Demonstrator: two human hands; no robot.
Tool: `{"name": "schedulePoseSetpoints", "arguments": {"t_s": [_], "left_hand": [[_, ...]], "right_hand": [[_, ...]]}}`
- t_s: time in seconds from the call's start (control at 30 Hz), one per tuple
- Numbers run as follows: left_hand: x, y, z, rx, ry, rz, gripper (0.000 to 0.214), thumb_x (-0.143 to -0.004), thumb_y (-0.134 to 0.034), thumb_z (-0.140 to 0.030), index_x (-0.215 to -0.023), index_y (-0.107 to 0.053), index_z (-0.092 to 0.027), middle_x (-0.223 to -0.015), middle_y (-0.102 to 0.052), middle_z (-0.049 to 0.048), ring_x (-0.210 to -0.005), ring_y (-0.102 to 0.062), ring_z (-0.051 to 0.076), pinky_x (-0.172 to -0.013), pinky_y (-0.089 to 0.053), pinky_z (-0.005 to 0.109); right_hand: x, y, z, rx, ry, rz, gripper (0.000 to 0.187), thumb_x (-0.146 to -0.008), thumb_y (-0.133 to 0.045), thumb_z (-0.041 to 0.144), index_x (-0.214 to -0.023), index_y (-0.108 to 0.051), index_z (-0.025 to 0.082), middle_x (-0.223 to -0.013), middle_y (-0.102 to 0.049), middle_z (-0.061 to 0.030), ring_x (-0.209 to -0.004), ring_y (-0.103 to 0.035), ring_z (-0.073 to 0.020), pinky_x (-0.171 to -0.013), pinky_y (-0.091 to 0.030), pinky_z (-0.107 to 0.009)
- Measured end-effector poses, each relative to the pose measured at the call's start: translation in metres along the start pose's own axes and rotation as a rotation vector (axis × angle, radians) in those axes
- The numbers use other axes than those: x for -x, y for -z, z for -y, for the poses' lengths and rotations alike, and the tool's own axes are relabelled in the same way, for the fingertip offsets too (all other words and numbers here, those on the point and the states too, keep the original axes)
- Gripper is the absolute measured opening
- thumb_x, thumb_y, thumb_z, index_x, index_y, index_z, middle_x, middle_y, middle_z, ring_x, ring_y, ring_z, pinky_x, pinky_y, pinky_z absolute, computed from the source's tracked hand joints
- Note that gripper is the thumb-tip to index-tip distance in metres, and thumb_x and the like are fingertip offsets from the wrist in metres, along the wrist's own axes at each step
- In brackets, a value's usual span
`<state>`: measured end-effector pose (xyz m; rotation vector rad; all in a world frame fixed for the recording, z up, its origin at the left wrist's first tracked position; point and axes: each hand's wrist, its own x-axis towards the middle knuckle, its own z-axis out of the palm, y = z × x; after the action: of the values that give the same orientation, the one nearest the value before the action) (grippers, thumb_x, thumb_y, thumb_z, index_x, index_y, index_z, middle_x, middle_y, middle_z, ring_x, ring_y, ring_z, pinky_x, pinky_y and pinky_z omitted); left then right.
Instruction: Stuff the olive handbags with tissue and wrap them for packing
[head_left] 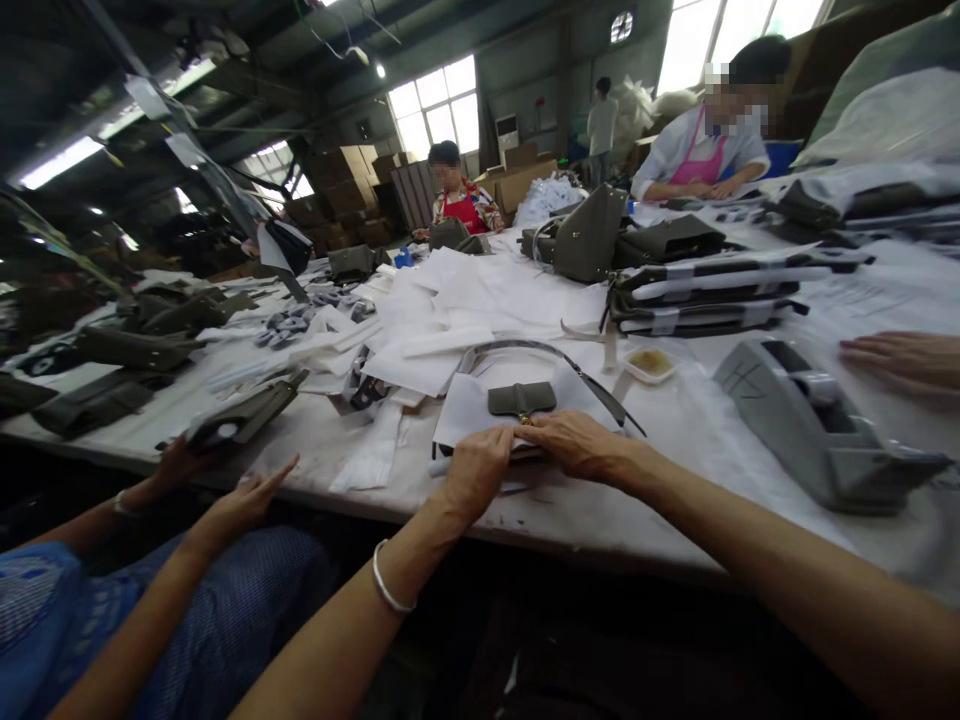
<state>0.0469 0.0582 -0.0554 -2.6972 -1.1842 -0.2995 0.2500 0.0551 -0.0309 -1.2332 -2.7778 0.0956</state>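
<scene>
In front of me on the table lies a handbag (457,405) covered in white wrapping, its dark strap arched behind it. A dark green tab (517,399) with a small gold-coloured clasp shows at its front. My left hand (478,468), a bangle on its wrist, is closed at the bag's front edge just under the clasp. From the other side my right hand (577,445) grips the same edge, its fingertips pinched beside the clasp and nearly meeting the left ones. What lies under the fingers is hidden.
To the right are a grey tape dispenser (802,430), a small dish (650,363) and stacked dark bags (705,295). White paper sheets (442,300) spread behind. A co-worker's hands (240,510) are at the left with another bag (247,415); another person's hand (904,355) rests far right.
</scene>
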Motion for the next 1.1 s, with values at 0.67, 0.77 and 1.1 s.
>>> {"name": "schedulePoseSetpoints", "arguments": {"t_s": [0.67, 0.77, 1.1], "left_hand": [[-0.004, -0.005, -0.002, -0.148, -0.136, -0.006, 0.033, -0.097, -0.040, -0.012, -0.128, -0.047, -0.009, -0.114, -0.064, 0.0168, -0.108, -0.063, 0.025, -0.091, -0.051, 0.040], [-0.008, 0.006, 0.008, -0.059, -0.152, -0.012, 0.031, -0.094, -0.040, -0.011, -0.124, -0.049, -0.011, -0.102, -0.065, 0.0125, -0.095, -0.065, 0.024, -0.083, -0.052, 0.037], [-0.038, 0.070, 0.021, 0.030, -0.177, 0.071, 0.056, -0.073, -0.052, -0.006, -0.127, -0.045, -0.014, -0.107, -0.065, 0.0103, -0.094, -0.065, 0.024, -0.081, -0.053, 0.034]], "right_hand": [[0.013, -0.033, 0.021, 0.214, -0.192, -0.329, 0.044, -0.093, -0.041, 0.011, -0.136, -0.049, 0.016, -0.130, -0.061, -0.0143, -0.116, -0.056, -0.0272, -0.107, -0.036, -0.048], [0.015, -0.025, 0.027, 0.259, -0.212, -0.366, 0.057, -0.087, -0.055, 0.017, -0.142, -0.042, 0.015, -0.139, -0.054, -0.0153, -0.125, -0.049, -0.0327, -0.113, -0.027, -0.055], [0.015, 0.020, 0.006, 0.467, -0.128, -0.451, 0.055, -0.089, -0.052, 0.016, -0.143, -0.041, 0.016, -0.129, -0.059, -0.0156, -0.107, -0.057, -0.0311, -0.094, -0.039, -0.047]]}}
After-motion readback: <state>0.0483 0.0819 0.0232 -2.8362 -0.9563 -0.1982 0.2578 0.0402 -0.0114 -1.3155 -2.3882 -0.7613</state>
